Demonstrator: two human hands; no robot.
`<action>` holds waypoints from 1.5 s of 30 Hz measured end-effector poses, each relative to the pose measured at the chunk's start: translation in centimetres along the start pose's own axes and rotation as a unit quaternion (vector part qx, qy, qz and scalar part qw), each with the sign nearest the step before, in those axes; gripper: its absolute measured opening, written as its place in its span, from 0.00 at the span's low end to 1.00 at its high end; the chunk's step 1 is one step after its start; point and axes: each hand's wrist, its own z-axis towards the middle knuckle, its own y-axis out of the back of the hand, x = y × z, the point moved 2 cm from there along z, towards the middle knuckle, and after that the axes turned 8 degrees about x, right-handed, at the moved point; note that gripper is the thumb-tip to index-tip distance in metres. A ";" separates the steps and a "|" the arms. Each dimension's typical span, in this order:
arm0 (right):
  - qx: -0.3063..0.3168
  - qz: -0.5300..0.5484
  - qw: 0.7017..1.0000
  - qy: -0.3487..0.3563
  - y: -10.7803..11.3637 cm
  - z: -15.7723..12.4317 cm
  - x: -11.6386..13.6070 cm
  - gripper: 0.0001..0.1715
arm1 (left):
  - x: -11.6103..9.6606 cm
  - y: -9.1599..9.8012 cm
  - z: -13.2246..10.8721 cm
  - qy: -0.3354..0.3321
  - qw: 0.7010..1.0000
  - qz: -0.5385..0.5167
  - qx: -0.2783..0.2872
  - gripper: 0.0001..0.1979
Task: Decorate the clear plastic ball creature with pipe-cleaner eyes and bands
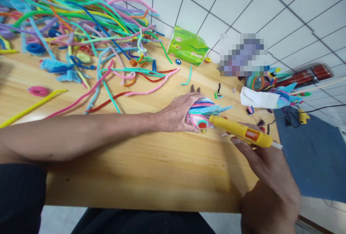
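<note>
My left hand [177, 113] is wrapped round a colourful pipe-cleaner figure [203, 111] on the wooden table. Pink, blue and white strands cover the figure, and a red disc ringed in turquoise faces me. A light blue twisted spike sticks out to its right. My right hand [266, 158] grips a yellow glue gun [240, 130], with a white glue stick poking from its back end. The gun's nozzle points left at the figure's right side; whether it touches cannot be made out. Some of my right fingers are hidden behind the gun.
Many pipe cleaners [94, 21] lie heaped on the table [151, 169] at the back left. A green tissue pack [187, 45] stands near the tiled wall. Rightward are a white paper piece [259, 98], a red cylinder [308, 75], a cable and a blue mat [313, 154].
</note>
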 end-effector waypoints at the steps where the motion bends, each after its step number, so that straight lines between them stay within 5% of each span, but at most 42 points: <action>1: 0.002 0.000 1.000 -0.002 0.0 0.0 0.0 0.09 | 0.0 0.0 0.0 -0.002 1.000 -0.001 -0.001 0.53; 45: -0.008 -0.034 0.999 0.034 0.4 -0.3 -0.7 0.06 | -0.2 0.1 0.0 -0.011 1.000 0.005 -0.008 0.52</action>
